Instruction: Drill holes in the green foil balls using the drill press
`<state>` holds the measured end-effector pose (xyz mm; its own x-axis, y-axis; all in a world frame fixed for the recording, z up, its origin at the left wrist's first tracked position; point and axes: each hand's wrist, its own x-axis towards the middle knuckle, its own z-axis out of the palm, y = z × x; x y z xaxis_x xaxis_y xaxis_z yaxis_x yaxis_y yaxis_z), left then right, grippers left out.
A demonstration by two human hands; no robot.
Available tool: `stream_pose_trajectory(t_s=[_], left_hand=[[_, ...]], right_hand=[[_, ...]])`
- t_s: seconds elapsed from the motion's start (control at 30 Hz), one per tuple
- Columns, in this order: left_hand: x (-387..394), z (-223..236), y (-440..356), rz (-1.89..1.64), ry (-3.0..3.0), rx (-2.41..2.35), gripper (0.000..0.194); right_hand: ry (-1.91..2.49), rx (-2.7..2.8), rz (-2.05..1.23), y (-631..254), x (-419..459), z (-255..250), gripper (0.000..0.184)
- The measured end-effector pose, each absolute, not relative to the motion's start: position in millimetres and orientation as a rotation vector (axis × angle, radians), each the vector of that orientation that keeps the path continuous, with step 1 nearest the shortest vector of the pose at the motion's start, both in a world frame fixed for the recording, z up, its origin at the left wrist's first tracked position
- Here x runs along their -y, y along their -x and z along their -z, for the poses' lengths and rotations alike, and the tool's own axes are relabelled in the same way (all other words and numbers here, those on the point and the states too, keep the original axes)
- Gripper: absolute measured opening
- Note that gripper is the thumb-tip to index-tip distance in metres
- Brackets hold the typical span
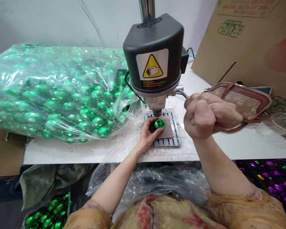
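Observation:
My left hand (148,133) grips a shiny green faceted ball (159,123) between thumb and fingers. The ball rests on a brown pad (168,128) on the slotted metal base (177,136) of a black bench press (154,51). Just above the ball is the machine's spindle (157,112); whether they touch I cannot tell. On the right, my right hand (208,114) is closed around the machine's lever (183,93), of which only the inner end shows.
A big clear bag of green faceted balls (69,92) lies left of the press. A handbag (243,98) and a cardboard box (243,47) stand at right. Dark crumbs are scattered over the white table (62,154). Below are more green balls (50,213) and purple ones (276,178).

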<state>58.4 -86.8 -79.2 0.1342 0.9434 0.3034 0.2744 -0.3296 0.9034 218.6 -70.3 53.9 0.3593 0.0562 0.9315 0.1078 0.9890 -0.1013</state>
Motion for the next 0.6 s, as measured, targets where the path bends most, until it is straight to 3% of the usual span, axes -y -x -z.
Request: stream_pose_trajectory(t_s=[0.3, 0.5, 0.6], left_hand=[[88, 76, -59, -1.227, -1.736, -1.176, 0.047], [92, 70, -62, -1.283, -1.726, -1.253, 0.043], [112, 65, -60, -1.387, -1.848, -1.343, 0.037]], right_hand=[[0.091, 1.257, 0.081, -219, 71, -41, 0.045], [0.444, 1.110, -0.144, -211, 81, -90, 0.050], [0.361, 1.068, -0.207, -209, 76, -109, 0.051]])
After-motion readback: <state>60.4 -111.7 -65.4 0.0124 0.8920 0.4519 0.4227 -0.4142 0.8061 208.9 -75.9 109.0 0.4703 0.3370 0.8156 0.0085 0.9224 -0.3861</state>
